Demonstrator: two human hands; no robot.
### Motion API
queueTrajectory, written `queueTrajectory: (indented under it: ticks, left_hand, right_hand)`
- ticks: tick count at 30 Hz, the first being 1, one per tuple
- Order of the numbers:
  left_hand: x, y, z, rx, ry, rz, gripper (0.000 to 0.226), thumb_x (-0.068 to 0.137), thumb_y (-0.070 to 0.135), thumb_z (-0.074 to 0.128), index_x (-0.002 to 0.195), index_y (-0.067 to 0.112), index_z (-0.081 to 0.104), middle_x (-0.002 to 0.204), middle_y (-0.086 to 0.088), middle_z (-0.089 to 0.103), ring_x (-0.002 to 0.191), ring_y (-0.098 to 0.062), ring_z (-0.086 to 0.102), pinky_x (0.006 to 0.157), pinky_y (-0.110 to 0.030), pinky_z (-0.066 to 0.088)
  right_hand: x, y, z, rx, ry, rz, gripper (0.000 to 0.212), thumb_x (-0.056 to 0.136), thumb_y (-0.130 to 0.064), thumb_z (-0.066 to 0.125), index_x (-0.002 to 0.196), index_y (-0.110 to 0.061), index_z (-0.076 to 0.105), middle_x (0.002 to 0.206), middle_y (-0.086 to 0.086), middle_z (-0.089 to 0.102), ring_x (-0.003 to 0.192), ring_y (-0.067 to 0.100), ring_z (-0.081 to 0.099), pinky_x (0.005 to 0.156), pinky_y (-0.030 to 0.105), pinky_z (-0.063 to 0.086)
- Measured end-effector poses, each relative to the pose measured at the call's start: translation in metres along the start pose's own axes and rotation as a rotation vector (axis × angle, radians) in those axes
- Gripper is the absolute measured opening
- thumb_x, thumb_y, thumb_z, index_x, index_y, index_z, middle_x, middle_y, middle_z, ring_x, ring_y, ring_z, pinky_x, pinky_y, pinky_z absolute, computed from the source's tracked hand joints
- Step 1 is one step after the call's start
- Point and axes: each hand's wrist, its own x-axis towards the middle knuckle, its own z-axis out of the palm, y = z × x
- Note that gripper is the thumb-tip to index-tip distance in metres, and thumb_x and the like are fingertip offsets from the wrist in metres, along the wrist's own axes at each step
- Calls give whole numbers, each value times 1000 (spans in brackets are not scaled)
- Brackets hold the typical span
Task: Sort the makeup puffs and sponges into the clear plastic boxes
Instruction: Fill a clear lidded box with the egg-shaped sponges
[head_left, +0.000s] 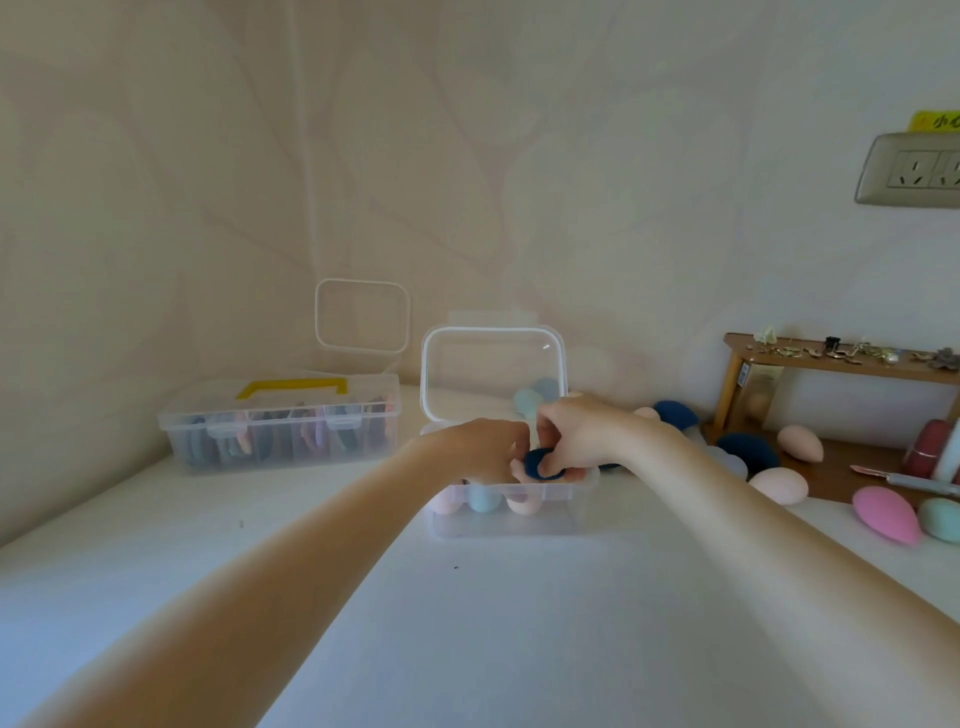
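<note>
My fingers (551, 464) on the right hand (582, 426) pinch a dark blue sponge (540, 464) over the open clear box (506, 512), and my left hand (475, 448) curls in beside it, its fingertips touching the same sponge at its 9 o'clock edge; whether the left truly grips it, I cannot tell. The sponge is small, rounded, deep navy, matte. Inside the box, against the near wall, sit a pale pink, a light blue and a peach sponge side by side. The box lid (493, 371) stands upright at 12 o'clock of my hands, hinged back. At 9 o'clock, well apart, a divided clear box (280, 431) with a yellow handle (291, 387) is latched shut. At 3 o'clock loose sponges lie scattered: navy ones (748, 452), peach ones (800, 442), a pink one (885, 514) and a teal one (941, 519) at the frame's right edge, near a wooden shelf (841, 364). The white tabletop (467, 623) spreads wide and bare at 6 o'clock, between my forearms.
</note>
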Motion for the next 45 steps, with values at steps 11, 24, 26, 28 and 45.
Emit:
queueTrajectory:
  ticks: [11, 24, 26, 28, 45]
  left_hand:
    - [-3, 3, -2, -5, -46, -6, 28, 89, 18, 48, 116, 11, 56, 109, -6, 57, 88, -20, 46, 67, -23, 36]
    - [12, 5, -1, -89, -113, -80, 15, 81, 36, 49, 79, 23, 41, 76, -1, 43, 71, -21, 38, 59, -26, 32]
    - [15, 10, -1, -93, -136, -141, 23, 82, 40, 49, 72, 21, 38, 63, 2, 37, 58, -18, 34, 55, -23, 31]
    - [19, 17, 0, -48, -117, -157, 25, 86, 43, 50, 77, 19, 44, 63, 3, 38, 54, -14, 35, 50, -20, 30]
    - [41, 13, 21, 34, 12, -182, 30, 81, 40, 55, 101, 17, 55, 95, -3, 59, 92, -24, 56, 90, -35, 46]
  right_hand:
    - [-7, -6, 2, -170, -23, 72, 22, 83, -37, 55, 79, -15, 53, 83, 3, 47, 93, 23, 44, 83, 34, 44]
    - [-9, 1, 13, -226, 151, -77, 26, 91, -30, 54, 106, -12, 66, 101, 5, 48, 86, 24, 45, 82, 33, 45]
    - [-11, -2, 9, -259, 151, -91, 28, 93, -28, 51, 114, -12, 59, 99, 4, 42, 86, 23, 40, 72, 31, 38]
    - [-13, -1, 5, -222, 120, -96, 18, 94, -24, 49, 107, -16, 58, 100, 4, 45, 87, 22, 40, 60, 24, 34]
    - [37, 100, 44, -94, 286, 300, 51, 93, -8, 35, 141, -25, 31, 133, 13, 39, 124, 33, 34, 90, 40, 39]
